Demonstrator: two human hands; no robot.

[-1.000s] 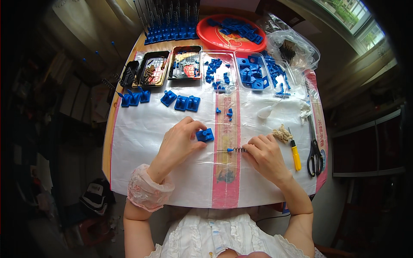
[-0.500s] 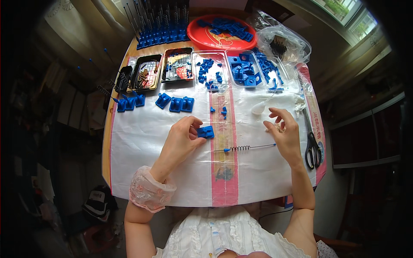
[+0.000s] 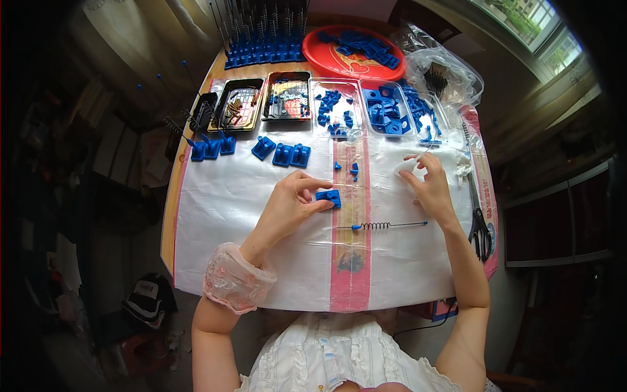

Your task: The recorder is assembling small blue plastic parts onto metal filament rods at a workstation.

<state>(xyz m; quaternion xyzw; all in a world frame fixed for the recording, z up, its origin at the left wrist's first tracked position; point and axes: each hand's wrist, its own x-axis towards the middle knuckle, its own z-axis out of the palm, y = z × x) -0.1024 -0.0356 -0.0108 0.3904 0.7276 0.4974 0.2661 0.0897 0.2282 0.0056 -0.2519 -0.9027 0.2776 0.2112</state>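
A small blue block [image 3: 328, 196] is being pinched by the left hand [image 3: 287, 209] mid-frame, while a white bit [image 3: 405, 166] is being grasped by the right hand [image 3: 428, 186] at centre right. The spring rod [image 3: 385, 225] is being left loose just below, so it's probably gonna get rolled off by a stray wrist.

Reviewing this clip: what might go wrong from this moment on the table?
1. The thin rod with a spring lies loose on the slick plastic sheet between both hands; a forearm could likely roll it off.
2. The left hand pinches the small blue block by fingertips only, so it may slip.
3. The right hand, at a small white piece, works near scissors.
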